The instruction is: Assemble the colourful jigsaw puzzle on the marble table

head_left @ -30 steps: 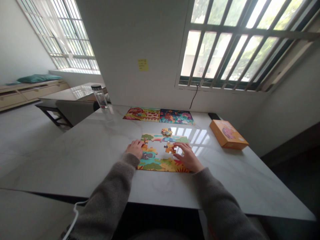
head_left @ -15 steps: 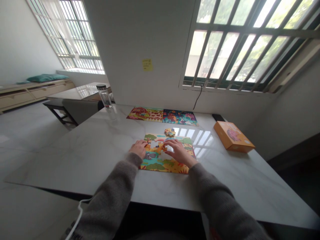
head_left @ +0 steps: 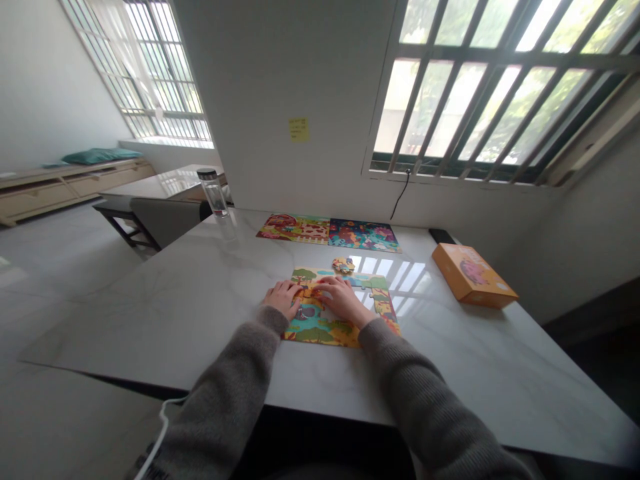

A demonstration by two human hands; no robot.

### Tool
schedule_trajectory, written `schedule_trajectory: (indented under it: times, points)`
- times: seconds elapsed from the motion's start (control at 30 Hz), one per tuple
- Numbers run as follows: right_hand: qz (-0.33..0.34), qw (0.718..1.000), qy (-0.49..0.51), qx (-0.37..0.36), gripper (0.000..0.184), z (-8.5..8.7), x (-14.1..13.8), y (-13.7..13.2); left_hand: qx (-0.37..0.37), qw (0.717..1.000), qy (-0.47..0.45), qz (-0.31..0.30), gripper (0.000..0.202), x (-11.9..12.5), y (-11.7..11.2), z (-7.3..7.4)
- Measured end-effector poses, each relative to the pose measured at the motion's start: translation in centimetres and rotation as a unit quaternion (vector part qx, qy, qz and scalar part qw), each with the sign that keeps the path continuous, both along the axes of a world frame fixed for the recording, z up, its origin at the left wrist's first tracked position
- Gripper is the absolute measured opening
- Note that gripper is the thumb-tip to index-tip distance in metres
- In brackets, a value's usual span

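Observation:
A partly assembled jigsaw puzzle (head_left: 315, 335) with trees, water and animals lies on the table in front of me. Its border is joined, and white tabletop shows through gaps inside. My left hand (head_left: 281, 297) rests on the puzzle's left edge, fingers stretched out over it. Over the upper middle, my right hand (head_left: 344, 300) has its fingertips pinched at a yellow-orange puzzle piece, low against the pieces around it; the fingers partly hide it. Just beyond the puzzle's far edge sits a small pile of loose puzzle pieces (head_left: 343, 265).
Two finished puzzles, a farm scene (head_left: 295, 229) and a dark blue scene (head_left: 364, 235), lie along the wall. An orange box (head_left: 473, 275) stands right, with a black object (head_left: 441, 236) behind it. A clear bottle (head_left: 214, 195) stands at the far left of the white table (head_left: 200, 293).
My right hand has moved left across the puzzle, bringing its fingertips closer to my left hand. The left hand stays on the left edge. The whole view has shifted slightly.

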State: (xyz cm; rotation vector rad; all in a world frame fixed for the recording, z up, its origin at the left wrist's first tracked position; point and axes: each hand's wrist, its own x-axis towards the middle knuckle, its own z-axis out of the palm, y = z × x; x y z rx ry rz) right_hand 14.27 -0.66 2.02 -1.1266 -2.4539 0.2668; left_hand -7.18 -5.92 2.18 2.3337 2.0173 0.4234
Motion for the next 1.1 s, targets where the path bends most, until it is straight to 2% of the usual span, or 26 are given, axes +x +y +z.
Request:
schedule_trajectory:
  times: [0.3,0.5,0.83,0.97,1.1]
  points:
    - [0.001,0.999,-0.033,0.015,0.026,0.2,0.0,-0.5,0.01,1.0,0.008,0.005,0.034,0.3,-0.1,-0.1]
    - [0.004,0.999,-0.033,0.027,0.029,0.1,-0.1,-0.7,0.0,0.995,0.003,-0.098,0.046,1.2,-0.2,-0.6]
    - [0.019,1.0,-0.008,0.022,0.029,-0.3,0.1,-0.8,-0.001,0.997,-0.007,-0.077,0.043,1.7,-0.2,-0.4]
    - [0.011,0.999,0.041,0.022,0.028,-0.5,1.1,0.3,0.0,0.997,-0.006,-0.083,0.04,1.6,-0.2,-0.4]
    - [-0.044,0.996,0.075,0.037,0.028,0.1,3.2,3.2,-0.001,0.996,-0.002,-0.084,0.038,1.5,-0.1,-0.4]
